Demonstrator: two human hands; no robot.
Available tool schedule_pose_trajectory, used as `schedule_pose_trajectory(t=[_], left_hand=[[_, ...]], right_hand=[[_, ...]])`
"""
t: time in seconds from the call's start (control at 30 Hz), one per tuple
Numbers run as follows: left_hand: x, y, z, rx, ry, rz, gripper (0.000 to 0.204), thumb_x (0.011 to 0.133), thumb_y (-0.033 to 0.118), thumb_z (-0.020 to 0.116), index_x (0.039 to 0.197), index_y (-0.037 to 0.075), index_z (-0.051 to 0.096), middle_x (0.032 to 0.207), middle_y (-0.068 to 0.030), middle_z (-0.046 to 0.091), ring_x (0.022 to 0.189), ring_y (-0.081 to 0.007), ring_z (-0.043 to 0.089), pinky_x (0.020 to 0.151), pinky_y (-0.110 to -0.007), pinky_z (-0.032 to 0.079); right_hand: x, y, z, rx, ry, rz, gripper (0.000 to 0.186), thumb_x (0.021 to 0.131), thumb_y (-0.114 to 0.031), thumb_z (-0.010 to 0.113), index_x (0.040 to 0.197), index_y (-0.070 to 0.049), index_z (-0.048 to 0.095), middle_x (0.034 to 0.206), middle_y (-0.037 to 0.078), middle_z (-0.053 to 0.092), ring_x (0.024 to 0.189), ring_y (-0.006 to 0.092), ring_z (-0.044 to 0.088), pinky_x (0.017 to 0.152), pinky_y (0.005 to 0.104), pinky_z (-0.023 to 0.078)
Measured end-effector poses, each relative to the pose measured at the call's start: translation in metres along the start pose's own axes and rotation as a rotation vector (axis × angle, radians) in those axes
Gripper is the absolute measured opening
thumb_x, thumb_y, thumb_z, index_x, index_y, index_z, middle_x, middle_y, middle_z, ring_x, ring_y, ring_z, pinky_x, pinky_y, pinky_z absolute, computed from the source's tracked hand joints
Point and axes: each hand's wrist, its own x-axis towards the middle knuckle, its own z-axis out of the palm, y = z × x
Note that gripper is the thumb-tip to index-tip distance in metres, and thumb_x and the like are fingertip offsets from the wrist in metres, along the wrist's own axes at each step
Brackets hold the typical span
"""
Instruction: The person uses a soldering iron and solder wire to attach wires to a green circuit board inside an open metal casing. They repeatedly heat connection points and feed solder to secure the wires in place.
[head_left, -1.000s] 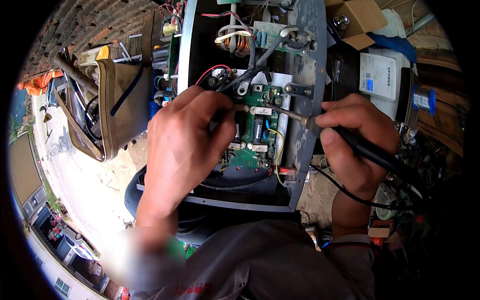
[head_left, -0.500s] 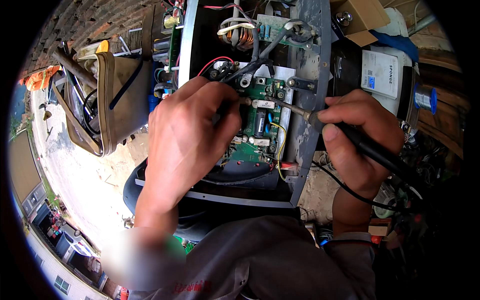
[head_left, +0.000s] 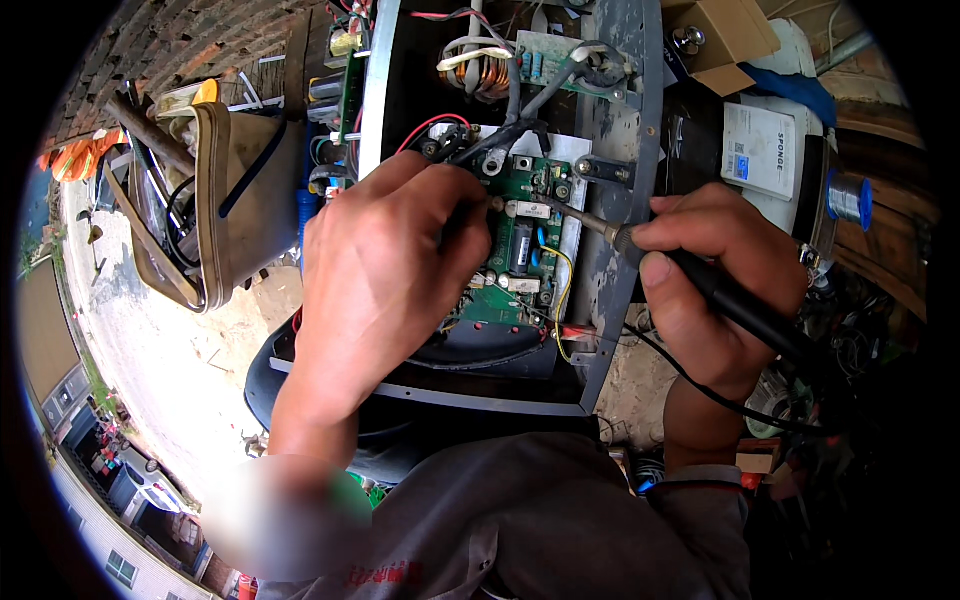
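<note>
My right hand [head_left: 725, 275] grips the black handle of a soldering iron [head_left: 740, 303]. Its thin metal tip reaches left, to a white block-shaped component [head_left: 528, 209] on a green circuit board [head_left: 490, 308], at that part's upper right end. Over the board's left side, my left hand [head_left: 380, 265] is closed in a pinch near the same component's other end; whatever sits between its fingertips is hidden. Below the white block are a dark cylindrical component [head_left: 521, 248] and a yellow wire [head_left: 570, 285]. The board lies inside an open grey metal housing [head_left: 620, 215].
Further up in the housing sit a copper coil [head_left: 485, 82] and thick grey cables. A beige bucket [head_left: 255, 215] full of tools stands at the left. To the right are a white box [head_left: 758, 150], a cardboard box [head_left: 735, 40] and a blue spool of solder wire [head_left: 850, 198].
My left hand has shifted very slightly to the right. The soldering iron's tip remains at the white component, and the grip of my right hand is nearly the same.
</note>
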Motion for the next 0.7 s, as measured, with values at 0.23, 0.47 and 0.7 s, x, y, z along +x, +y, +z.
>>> schedule_pose_trajectory(t=[0.23,0.47,0.7], left_hand=[[0.0001,0.0013,0.0005,0.010,0.011,0.008,0.007,0.082,0.013,0.073,0.088,0.009,0.072,0.081,-0.0089,0.064,0.070,-0.0335,0.066,0.062,-0.044,0.051],[0.0006,0.0031,0.0021,0.013,0.011,0.018,0.006,0.082,0.012,0.074,0.087,0.008,0.073,0.080,-0.0091,0.064,0.069,-0.0333,0.066,0.062,-0.044,0.050],[0.0012,0.0049,0.0030,0.005,0.020,0.033,0.005,0.082,0.011,0.074,0.086,0.008,0.073,0.079,-0.0096,0.064,0.069,-0.0333,0.066,0.062,-0.044,0.050]], right_hand=[[0.0037,0.0025,0.0001,0.015,0.000,-0.054,0.017,0.072,-0.004,0.070,0.088,0.004,0.070,0.070,0.014,0.065,0.059,0.0212,0.061,0.060,0.0339,0.049],[0.0046,0.0064,-0.0004,0.017,0.005,-0.110,0.017,0.071,0.000,0.070,0.087,0.004,0.070,0.070,0.013,0.066,0.056,0.0191,0.061,0.050,0.0293,0.045],[0.0046,0.0057,0.0001,0.013,0.008,-0.109,0.017,0.071,0.001,0.070,0.087,0.004,0.070,0.069,0.013,0.066,0.055,0.0186,0.061,0.049,0.0290,0.045]])
